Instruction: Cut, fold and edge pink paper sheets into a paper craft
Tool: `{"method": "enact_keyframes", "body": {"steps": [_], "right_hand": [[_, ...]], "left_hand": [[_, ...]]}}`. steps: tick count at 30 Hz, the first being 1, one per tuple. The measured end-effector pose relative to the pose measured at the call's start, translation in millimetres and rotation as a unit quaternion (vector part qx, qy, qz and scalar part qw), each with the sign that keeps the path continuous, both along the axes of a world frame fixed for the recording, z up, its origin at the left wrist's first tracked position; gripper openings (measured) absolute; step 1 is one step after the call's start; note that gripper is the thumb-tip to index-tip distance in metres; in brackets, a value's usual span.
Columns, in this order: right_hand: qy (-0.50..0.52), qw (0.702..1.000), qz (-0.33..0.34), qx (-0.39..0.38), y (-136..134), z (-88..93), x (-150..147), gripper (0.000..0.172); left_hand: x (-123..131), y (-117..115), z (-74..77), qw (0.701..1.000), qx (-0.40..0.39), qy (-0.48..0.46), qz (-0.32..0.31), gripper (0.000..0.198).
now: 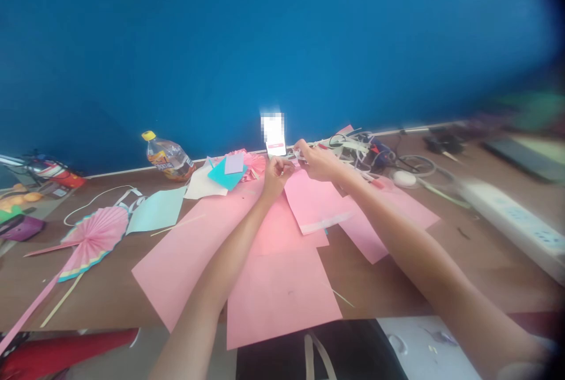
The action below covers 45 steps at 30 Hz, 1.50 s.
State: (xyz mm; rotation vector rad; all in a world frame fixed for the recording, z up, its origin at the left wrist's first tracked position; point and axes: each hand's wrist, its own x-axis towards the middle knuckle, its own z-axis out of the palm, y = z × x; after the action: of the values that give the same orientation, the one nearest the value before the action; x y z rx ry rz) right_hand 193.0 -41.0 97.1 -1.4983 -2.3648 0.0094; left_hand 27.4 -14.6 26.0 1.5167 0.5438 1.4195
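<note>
Both my hands reach far across the table, close together just in front of a lit phone (276,143) that stands against the blue wall. My left hand (277,173) is closed in a pinch, and what sits between its fingertips is too small to make out. Beside it, my right hand (316,162) is closed with bent fingers, and its grip is hidden too. A small bit of pink shows between the hands. Under them lie overlapping pink paper sheets (282,297), one bearing a pale strip. A teal paper piece (227,174) and a pink pleated rosette (251,163) lie left of my left hand.
A pleated pink fan (99,233) and a mint sheet (156,209) lie at left. A yellow-capped bottle (168,157) leans near the wall. Tangled paper strips and cables (357,147) lie at right, with a white power strip (516,221) beyond.
</note>
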Motion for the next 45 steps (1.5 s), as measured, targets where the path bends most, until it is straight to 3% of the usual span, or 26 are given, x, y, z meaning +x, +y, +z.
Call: {"method": "enact_keyframes", "body": {"steps": [3,9,14,26,33,38,45], "right_hand": [[0.004,1.0,0.001,-0.003,-1,1.1,-1,0.042],[-0.005,1.0,-0.004,-0.028,-2,3.7,-2,0.043],[-0.028,0.999,-0.015,-0.031,-3,3.8,-4,0.046],[-0.074,0.997,-0.017,-0.014,-8,1.1,-10,0.045],[-0.081,0.997,-0.01,-0.014,-6,1.1,-8,0.047],[-0.087,0.996,-0.013,-0.023,-2,-1.9,-6,0.048],[-0.061,0.998,-0.018,-0.011,-1,-6.0,-6,0.044]], "left_hand": [[-1,-1,1.0,1.0,-0.011,0.012,-0.008,0.026],[1,-1,-3.4,0.998,-0.049,0.046,-0.019,0.033],[4,-1,-4.8,0.998,-0.024,0.053,0.032,0.025],[5,11,-13.2,0.995,-0.002,0.103,0.001,0.009],[4,10,-14.9,0.992,-0.027,0.121,0.012,0.014],[3,12,-19.1,0.996,-0.036,0.073,-0.031,0.029],[2,11,-17.7,0.996,-0.019,0.082,-0.005,0.021]]}}
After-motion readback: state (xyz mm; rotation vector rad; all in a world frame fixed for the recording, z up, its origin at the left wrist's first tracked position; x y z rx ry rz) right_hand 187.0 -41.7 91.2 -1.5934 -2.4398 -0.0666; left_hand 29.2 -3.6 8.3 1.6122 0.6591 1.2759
